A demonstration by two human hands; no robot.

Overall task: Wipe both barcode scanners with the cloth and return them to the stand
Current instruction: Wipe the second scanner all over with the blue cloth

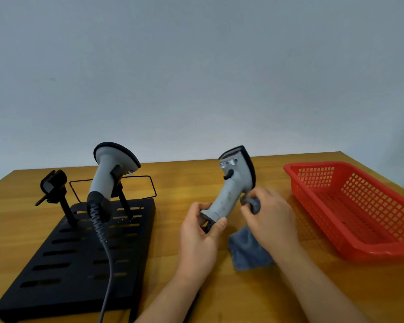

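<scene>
Upright, scanner above left grip.

Text on my scanner: none I can read.
Labels on stand, basket: none I can read.

A wooden table bears a black stand and red basket.

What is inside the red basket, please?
Nothing can be seen inside the red basket; its perforated floor shows bare. The near rim covers a narrow strip of the floor, so that part stays unknown.
</scene>
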